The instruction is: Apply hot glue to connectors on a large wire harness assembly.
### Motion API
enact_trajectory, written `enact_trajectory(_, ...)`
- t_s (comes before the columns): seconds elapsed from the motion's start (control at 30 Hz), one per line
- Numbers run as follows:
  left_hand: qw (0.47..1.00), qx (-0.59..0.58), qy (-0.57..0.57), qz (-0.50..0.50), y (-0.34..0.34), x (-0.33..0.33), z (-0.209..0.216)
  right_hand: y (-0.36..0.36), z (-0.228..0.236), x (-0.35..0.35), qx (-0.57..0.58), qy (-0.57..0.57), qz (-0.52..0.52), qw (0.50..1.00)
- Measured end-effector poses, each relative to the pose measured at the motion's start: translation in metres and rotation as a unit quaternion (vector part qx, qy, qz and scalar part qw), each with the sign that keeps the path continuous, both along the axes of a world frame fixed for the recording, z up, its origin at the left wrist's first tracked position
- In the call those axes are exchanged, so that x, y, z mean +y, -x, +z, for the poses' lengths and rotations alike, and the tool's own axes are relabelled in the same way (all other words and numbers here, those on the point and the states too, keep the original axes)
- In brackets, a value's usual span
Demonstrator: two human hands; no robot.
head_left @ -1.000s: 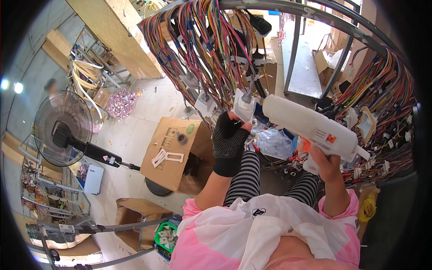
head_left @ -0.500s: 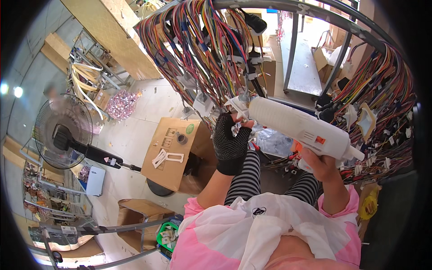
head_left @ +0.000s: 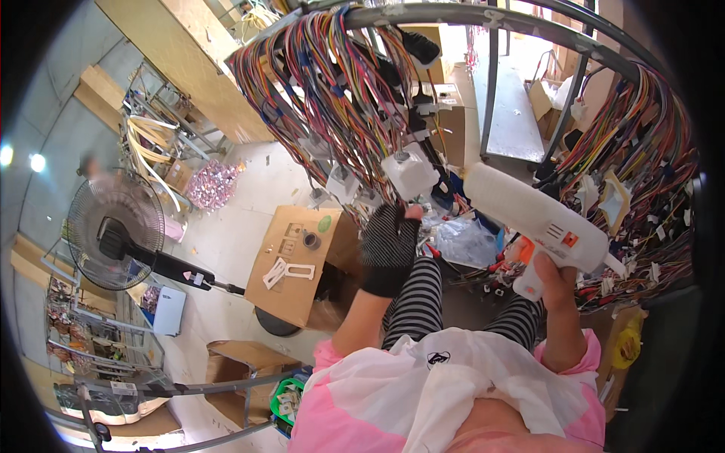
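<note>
A white glue gun (head_left: 521, 215) with an orange trigger is in my right hand (head_left: 556, 281), whose fingers wrap its handle. Its barrel slants up and left, and its front end is apart from the connectors. My left hand (head_left: 389, 249) wears a black dotted fingerless glove. It is just below a white block-shaped connector (head_left: 410, 171) on the hanging harness; a bare fingertip shows near the connector, while the other fingers are blurred or hidden. Bundles of coloured wires (head_left: 325, 83) hang from the metal rack, with more white connectors (head_left: 341, 181) at their lower ends.
Overhead curves the metal rack bar (head_left: 453, 15); more wire bundles (head_left: 642, 143) hang at right. Clear plastic bags (head_left: 464, 240) lie beyond my knees. At left stand a cardboard box (head_left: 272, 249) with a small cup on it and a fan (head_left: 117, 230). A green basket (head_left: 287, 400) is lower left.
The glue gun has drawn back to the right, away from the connector. That connector now shows its white block face, and my left hand has shifted slightly down from it.
</note>
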State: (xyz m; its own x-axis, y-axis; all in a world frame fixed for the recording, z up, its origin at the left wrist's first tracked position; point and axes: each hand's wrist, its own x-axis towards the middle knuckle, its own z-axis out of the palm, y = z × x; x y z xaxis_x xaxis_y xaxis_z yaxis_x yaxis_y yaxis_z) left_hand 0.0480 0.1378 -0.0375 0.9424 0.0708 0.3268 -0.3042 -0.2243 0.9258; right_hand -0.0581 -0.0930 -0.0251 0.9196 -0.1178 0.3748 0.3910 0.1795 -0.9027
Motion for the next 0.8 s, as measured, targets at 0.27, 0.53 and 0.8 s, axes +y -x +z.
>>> enact_trajectory(0.27, 0.883, -0.345, -0.231, 0.218, -0.064, -0.001, 0.126, 0.008, 0.0, -0.006, -0.017, -0.036, -0.036, 0.999)
enact_trajectory(0.53, 0.868, -0.299, -0.355, 0.18, -0.087, -0.028, 0.201, 0.025, -0.018, -0.015, -0.026, -0.044, -0.034, 0.998)
enact_trajectory(0.8, 0.883, -0.361, -0.282, -0.104, -0.033, -0.145, 0.227, 0.075, -0.007, -0.016, -0.02, -0.021, -0.071, 0.997)
